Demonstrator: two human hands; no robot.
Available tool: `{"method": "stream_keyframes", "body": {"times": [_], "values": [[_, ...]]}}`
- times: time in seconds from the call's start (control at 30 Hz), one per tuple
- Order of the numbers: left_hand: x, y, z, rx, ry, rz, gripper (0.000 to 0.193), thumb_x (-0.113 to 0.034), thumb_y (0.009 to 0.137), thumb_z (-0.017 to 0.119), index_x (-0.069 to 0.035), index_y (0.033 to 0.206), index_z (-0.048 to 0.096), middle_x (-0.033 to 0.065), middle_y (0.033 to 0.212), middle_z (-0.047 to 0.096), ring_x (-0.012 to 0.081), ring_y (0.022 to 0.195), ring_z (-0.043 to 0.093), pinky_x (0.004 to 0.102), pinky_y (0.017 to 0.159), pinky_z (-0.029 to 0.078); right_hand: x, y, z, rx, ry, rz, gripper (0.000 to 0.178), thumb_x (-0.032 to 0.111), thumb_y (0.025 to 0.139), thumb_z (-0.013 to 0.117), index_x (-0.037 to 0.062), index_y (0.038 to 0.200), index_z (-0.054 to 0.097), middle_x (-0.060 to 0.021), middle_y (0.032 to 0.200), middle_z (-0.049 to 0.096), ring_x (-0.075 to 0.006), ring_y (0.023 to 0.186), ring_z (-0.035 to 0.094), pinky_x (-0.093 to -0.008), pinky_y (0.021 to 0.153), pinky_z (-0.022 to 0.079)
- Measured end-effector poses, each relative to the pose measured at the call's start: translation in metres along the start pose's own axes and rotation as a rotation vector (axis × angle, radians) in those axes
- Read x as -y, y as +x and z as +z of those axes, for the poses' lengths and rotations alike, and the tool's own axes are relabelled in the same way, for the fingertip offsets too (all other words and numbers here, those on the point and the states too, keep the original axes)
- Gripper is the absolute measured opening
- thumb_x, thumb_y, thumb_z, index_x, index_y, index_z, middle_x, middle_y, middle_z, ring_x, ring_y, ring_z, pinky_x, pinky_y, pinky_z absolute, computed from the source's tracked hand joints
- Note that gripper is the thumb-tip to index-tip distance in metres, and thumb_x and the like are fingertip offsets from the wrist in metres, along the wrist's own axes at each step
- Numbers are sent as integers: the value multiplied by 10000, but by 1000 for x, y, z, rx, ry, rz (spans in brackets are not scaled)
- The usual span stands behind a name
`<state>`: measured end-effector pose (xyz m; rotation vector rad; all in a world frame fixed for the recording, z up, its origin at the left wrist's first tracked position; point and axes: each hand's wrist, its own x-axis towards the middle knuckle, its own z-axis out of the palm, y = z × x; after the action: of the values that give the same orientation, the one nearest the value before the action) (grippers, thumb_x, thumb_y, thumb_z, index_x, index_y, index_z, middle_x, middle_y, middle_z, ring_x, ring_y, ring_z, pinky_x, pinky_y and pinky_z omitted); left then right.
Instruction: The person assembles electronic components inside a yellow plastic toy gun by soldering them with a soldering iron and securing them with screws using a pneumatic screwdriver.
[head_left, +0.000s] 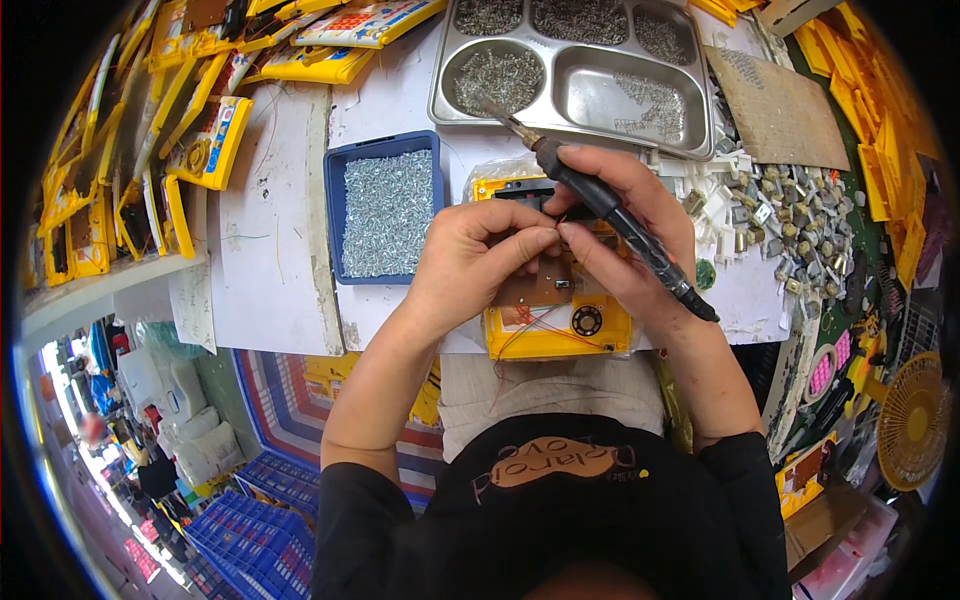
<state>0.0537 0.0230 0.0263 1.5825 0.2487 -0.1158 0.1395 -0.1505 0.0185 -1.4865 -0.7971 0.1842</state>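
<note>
A yellow plastic toy casing lies in front of me at the table's near edge, its inside facing up. In it are a brown circuit board, thin red wires and a round black speaker-like part. My right hand holds a black-handled soldering iron across its palm, the metal tip pointing up and left, away from the casing. Its thumb and finger also come together close to my left fingers. Over the board, my left hand pinches something too small to make out.
A blue tray of small screws stands left of the casing. Behind is a steel compartment tray with small metal parts. Loose metal and white pieces heap at right, beside a brown board. Yellow casings pile up at left.
</note>
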Motion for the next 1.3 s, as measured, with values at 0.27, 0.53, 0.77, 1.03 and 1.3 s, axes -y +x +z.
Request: {"method": "stream_keyframes", "body": {"times": [0.27,0.53,0.77,1.03,1.3], "values": [[2,0,-3,24,-39,-21,127,-89,961,686,26,988,732,37,838,711,69,696,617,205,625,508,2,-3,-1,7,-119,-58,508,-60,835,684,92,1312,599,-110,1034,653,-219,903,678,-311,791,553],[8,-3,1,-111,-19,40,118,-95,936,718,20,960,722,15,807,708,35,680,617,195,618,502,0,-8,7,-100,-263,-150,547,-98,788,707,60,1300,596,-132,1028,636,-253,882,667,-313,763,548],[5,-4,0,-86,-20,44,119,-96,939,716,17,973,722,10,795,697,44,677,626,201,602,500,-3,-8,11,-106,-188,-116,551,-101,784,706,56,1301,596,-131,1042,639,-237,880,671,-315,765,550],[10,-4,1,-96,-34,66,121,-101,941,717,14,979,722,9,793,696,47,673,628,200,600,501,0,-8,12,-114,-213,-108,559,-106,788,700,63,1309,586,-132,1051,627,-237,884,670,-314,778,548],[12,-5,9,-177,-35,91,74,-65,909,726,7,915,709,-26,772,665,0,645,541,175,577,438,3,-11,13,-148,-227,-129,537,-101,782,709,57,1283,597,-138,1058,627,-235,877,657,-319,775,540]]}}
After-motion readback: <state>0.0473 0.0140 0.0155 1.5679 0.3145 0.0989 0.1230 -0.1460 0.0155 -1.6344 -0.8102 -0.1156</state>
